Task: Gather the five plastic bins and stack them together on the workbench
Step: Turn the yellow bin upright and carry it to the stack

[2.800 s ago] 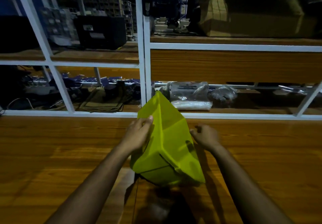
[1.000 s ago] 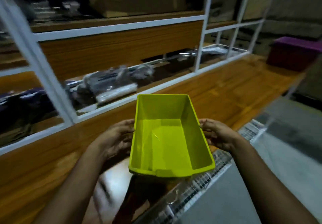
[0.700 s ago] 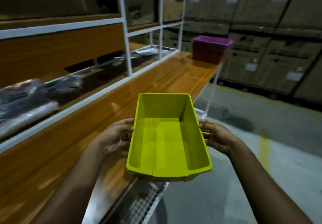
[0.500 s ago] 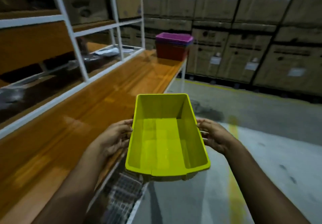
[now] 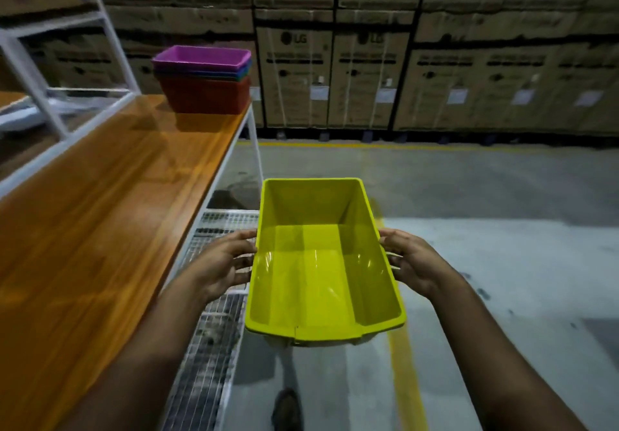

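Yellow bin is up in the air, open side up, empty, carried level off the long front edge of the counter and over the floor. Left hand on the left wall, right hand on the right wall, fingers curled against the sides just below the rim, clamping it between them.

Look ahead: at the counter's far end, close to the front corner, sits the stack of bins, purple on top, a red one at the bottom, thin coloured rims between. Four there by my count, though the middle ones are hard to separate. The yellow one looks like the fifth.

Now the risks. That stack sits close to the corner; a hard or off-centre drop could shove it toward the edge. Come in tilted or turned the wrong way round and the yellow bin may jam on the purple rim instead of nesting. And a side squeeze on slick plastic can slip.
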`<state>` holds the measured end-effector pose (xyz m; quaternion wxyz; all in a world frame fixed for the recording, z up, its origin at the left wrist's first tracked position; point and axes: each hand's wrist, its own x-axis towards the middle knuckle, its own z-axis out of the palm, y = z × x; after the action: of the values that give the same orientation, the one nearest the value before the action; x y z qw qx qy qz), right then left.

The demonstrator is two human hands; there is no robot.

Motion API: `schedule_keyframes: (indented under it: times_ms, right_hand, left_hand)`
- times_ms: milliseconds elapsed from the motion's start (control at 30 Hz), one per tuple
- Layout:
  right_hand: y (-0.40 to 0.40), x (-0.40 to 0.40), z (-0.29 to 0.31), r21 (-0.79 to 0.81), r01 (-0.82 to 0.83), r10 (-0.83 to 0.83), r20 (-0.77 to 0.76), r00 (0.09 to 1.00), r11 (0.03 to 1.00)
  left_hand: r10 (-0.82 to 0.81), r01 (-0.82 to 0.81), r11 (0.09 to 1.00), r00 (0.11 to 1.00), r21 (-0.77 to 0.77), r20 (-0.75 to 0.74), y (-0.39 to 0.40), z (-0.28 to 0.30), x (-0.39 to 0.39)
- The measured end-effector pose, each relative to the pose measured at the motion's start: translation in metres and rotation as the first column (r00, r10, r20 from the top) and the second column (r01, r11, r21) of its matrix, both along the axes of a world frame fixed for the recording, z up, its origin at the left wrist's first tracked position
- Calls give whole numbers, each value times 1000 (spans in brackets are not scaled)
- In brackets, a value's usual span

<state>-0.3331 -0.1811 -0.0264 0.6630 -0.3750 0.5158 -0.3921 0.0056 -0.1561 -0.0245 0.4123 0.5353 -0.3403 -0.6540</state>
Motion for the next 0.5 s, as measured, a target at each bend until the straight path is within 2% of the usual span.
schedule_keyframes:
  times_ms: [200, 500]
  right_hand:
    - [-113, -14, 11, -24, 131, -131, 5, 991, 991]
    - [-273, -45, 26, -60, 199, -199, 7, 980, 978]
  left_hand:
    - [-118, 117, 992, 993, -54, -5, -152, 13, -15]
    - [-191, 190, 978, 982, -81, -7, -332, 33, -43]
